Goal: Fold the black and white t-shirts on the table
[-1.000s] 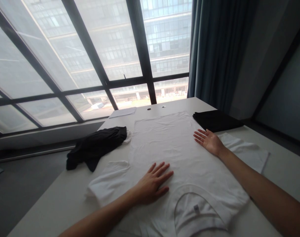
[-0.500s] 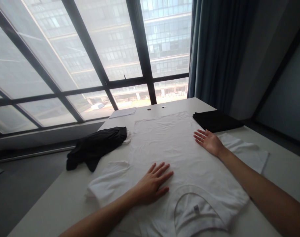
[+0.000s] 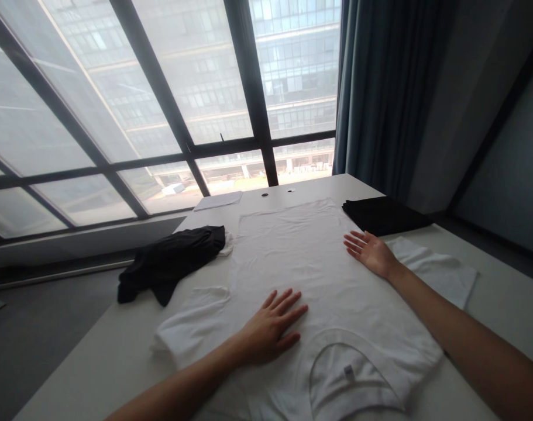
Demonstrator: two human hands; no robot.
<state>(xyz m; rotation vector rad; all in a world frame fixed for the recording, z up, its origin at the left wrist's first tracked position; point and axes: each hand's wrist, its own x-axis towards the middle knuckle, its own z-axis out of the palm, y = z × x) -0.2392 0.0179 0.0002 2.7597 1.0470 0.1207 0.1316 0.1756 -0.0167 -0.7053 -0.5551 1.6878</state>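
A white T-shirt (image 3: 292,251) lies spread on the table, its collar toward me and its hem toward the window. My left hand (image 3: 272,324) rests palm down on the shirt, left of the neckline, with fingers spread. Along the shirt's right edge is my right hand (image 3: 371,251), palm turned partly up and fingers stretched out; nothing is in it. Beyond my right wrist, another piece of white cloth (image 3: 437,269) lies on the table. A small dark label (image 3: 348,372) shows inside the collar.
The white table (image 3: 73,374) has a crumpled black garment (image 3: 174,257) hanging over its left edge. Folded black cloth (image 3: 384,214) lies at the right. Paper sheets (image 3: 217,200) sit near the far edge, before the window and the blue curtain (image 3: 371,99).
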